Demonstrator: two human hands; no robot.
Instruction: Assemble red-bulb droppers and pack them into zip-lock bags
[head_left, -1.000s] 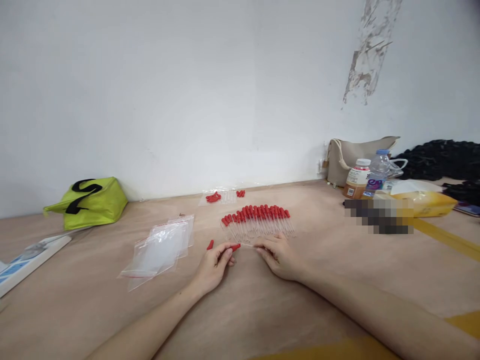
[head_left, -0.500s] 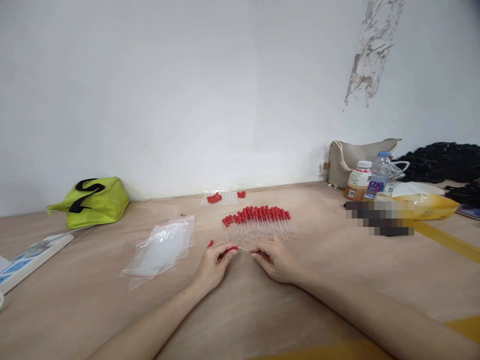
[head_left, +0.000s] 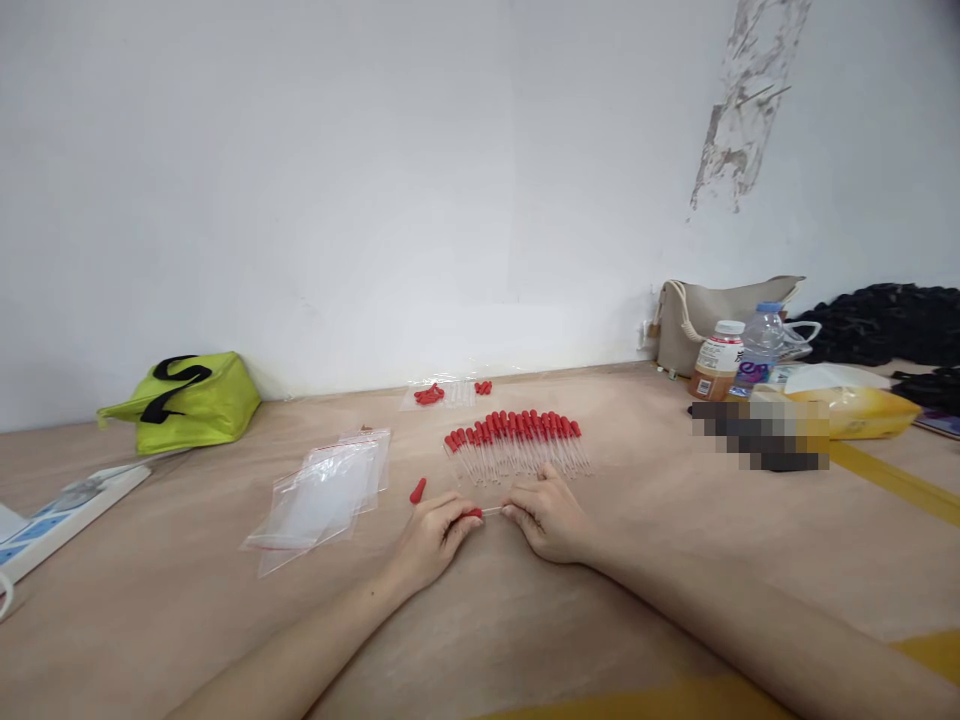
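Note:
My left hand [head_left: 429, 538] is closed, with a red rubber dropper bulb [head_left: 474, 512] pinched between thumb and fingers. A thin clear dropper tube [head_left: 491, 510] runs from the bulb's end into the closed fingers of my right hand [head_left: 551, 520]. How deep the tube sits in the bulb I cannot tell. One loose red bulb [head_left: 418, 490] lies just beyond my left knuckles. Behind both hands is a row of several red-topped droppers [head_left: 517, 428], their clear tubes pointing toward me.
Clear zip bags [head_left: 319, 495] lie overlapped on the left. More red bulbs [head_left: 430, 395] and clear tubes [head_left: 460, 393] rest by the wall. Far left are a lime bag [head_left: 202, 405] and a power strip [head_left: 82, 510]; at right stand bottles [head_left: 718, 362] and a beige bag [head_left: 675, 345].
Both hands stay together, the left slightly lower and further right. Less of the tube shows between bulb and right fingers. The loose bulb is now more exposed behind my left hand.

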